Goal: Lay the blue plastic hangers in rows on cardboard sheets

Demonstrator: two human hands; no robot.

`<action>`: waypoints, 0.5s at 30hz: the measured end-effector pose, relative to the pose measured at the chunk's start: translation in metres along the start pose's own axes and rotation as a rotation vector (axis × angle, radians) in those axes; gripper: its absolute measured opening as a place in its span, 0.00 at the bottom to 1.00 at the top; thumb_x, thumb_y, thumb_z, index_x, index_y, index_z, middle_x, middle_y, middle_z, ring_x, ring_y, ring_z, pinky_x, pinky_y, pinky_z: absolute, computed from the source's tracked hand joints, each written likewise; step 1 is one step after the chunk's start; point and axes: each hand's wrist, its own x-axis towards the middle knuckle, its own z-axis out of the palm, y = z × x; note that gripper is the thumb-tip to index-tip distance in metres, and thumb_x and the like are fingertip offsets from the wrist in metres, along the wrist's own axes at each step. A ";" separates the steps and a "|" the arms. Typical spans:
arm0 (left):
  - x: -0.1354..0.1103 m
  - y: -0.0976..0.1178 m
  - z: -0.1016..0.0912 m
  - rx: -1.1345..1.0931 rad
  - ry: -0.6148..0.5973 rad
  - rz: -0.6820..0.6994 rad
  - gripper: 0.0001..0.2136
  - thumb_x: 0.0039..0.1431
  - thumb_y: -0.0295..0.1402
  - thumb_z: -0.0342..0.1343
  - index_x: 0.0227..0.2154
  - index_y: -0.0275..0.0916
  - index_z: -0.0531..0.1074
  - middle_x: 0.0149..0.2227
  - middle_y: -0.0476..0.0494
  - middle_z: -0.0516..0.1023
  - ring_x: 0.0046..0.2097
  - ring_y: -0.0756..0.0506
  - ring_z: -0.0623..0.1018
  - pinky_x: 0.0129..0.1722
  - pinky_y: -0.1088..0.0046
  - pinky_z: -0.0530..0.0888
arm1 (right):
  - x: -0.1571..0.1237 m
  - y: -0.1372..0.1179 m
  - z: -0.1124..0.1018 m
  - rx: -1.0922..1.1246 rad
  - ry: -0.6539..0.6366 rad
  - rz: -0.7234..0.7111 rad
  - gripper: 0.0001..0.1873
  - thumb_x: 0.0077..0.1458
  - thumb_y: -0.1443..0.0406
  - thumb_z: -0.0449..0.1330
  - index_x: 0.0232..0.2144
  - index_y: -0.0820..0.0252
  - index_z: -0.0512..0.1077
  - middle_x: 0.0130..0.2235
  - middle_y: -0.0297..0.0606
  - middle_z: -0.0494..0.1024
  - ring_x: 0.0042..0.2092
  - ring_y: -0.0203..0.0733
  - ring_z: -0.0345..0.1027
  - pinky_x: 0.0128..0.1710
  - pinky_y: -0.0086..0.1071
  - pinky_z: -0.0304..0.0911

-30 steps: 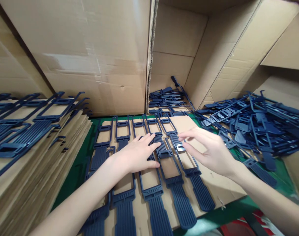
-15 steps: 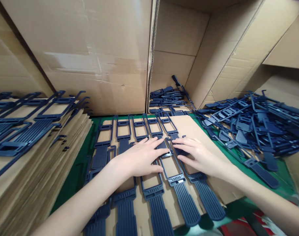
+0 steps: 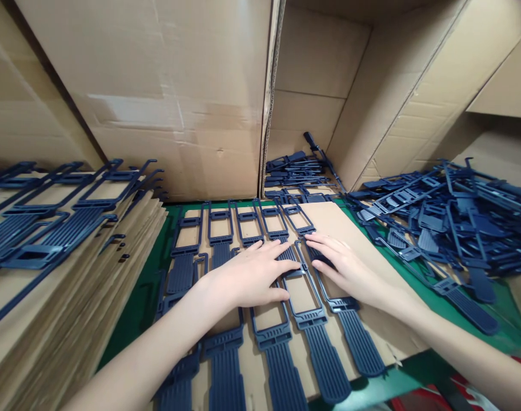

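Observation:
Dark blue plastic parts, each a rectangular frame with a ribbed paddle, lie in two rows on a cardboard sheet (image 3: 397,337). My left hand (image 3: 260,274) rests palm down over the middle of the near row with its fingers spread. Its index fingertip reaches the top of one part (image 3: 305,302). My right hand (image 3: 350,268) has its fingers and thumb on the upper end of the rightmost part (image 3: 361,337) in the near row, which lies flat beside its neighbour. The fingers hide that part's upper end.
At the right lies a tangled heap of the same parts (image 3: 440,222). To the left rises a stack of cardboard sheets (image 3: 93,297) layered with parts. Behind stands a large cardboard box wall (image 3: 166,103), and an open box (image 3: 312,120) holds more parts. Green surface (image 3: 132,302) shows between.
The rightmost near-row part has shifted left and slightly away from me, closer to its neighbour, along with my right hand. My left hand stays in nearly the same place over the parts.

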 end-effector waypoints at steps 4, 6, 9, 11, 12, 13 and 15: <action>-0.001 0.000 0.001 -0.007 0.012 0.008 0.27 0.57 0.42 0.59 0.59 0.45 0.63 0.68 0.40 0.44 0.67 0.34 0.50 0.63 0.51 0.53 | 0.001 -0.002 0.001 0.010 0.000 -0.012 0.21 0.63 0.59 0.49 0.57 0.54 0.64 0.59 0.43 0.66 0.61 0.49 0.57 0.59 0.52 0.57; -0.001 0.000 0.001 -0.005 0.010 0.004 0.27 0.57 0.42 0.59 0.59 0.45 0.63 0.67 0.39 0.45 0.67 0.34 0.50 0.63 0.50 0.53 | 0.000 -0.003 0.001 0.012 -0.013 -0.023 0.21 0.63 0.60 0.49 0.57 0.54 0.64 0.59 0.43 0.66 0.61 0.48 0.56 0.60 0.52 0.56; -0.001 0.000 0.002 0.005 0.012 0.005 0.27 0.57 0.43 0.58 0.59 0.44 0.63 0.67 0.38 0.46 0.67 0.33 0.50 0.63 0.51 0.52 | 0.000 -0.003 -0.001 0.013 -0.028 -0.035 0.21 0.63 0.58 0.50 0.57 0.54 0.64 0.59 0.42 0.66 0.62 0.47 0.55 0.60 0.51 0.55; -0.001 -0.001 0.002 0.021 0.012 0.010 0.27 0.58 0.43 0.58 0.59 0.44 0.62 0.67 0.37 0.47 0.67 0.34 0.50 0.64 0.52 0.52 | 0.003 0.001 -0.006 0.015 -0.018 -0.037 0.21 0.62 0.57 0.51 0.56 0.54 0.64 0.59 0.42 0.65 0.62 0.48 0.55 0.60 0.50 0.55; -0.001 -0.001 0.002 0.031 0.010 0.012 0.27 0.58 0.43 0.57 0.59 0.44 0.62 0.67 0.38 0.47 0.67 0.34 0.50 0.64 0.52 0.52 | 0.006 0.004 -0.008 0.019 -0.013 -0.037 0.21 0.62 0.57 0.51 0.56 0.54 0.64 0.59 0.42 0.65 0.62 0.48 0.55 0.60 0.50 0.55; -0.001 0.000 0.002 0.040 0.008 0.012 0.27 0.58 0.43 0.57 0.60 0.44 0.62 0.67 0.38 0.47 0.67 0.35 0.50 0.64 0.52 0.52 | 0.009 0.008 -0.011 0.024 -0.006 -0.040 0.21 0.62 0.57 0.51 0.56 0.54 0.65 0.59 0.42 0.65 0.62 0.47 0.55 0.60 0.49 0.55; -0.001 0.000 0.002 0.053 -0.002 0.010 0.27 0.59 0.43 0.56 0.60 0.45 0.61 0.68 0.38 0.46 0.67 0.35 0.50 0.63 0.52 0.52 | 0.018 0.019 -0.015 0.045 -0.008 -0.054 0.21 0.63 0.57 0.50 0.56 0.55 0.64 0.60 0.42 0.65 0.62 0.47 0.56 0.61 0.47 0.55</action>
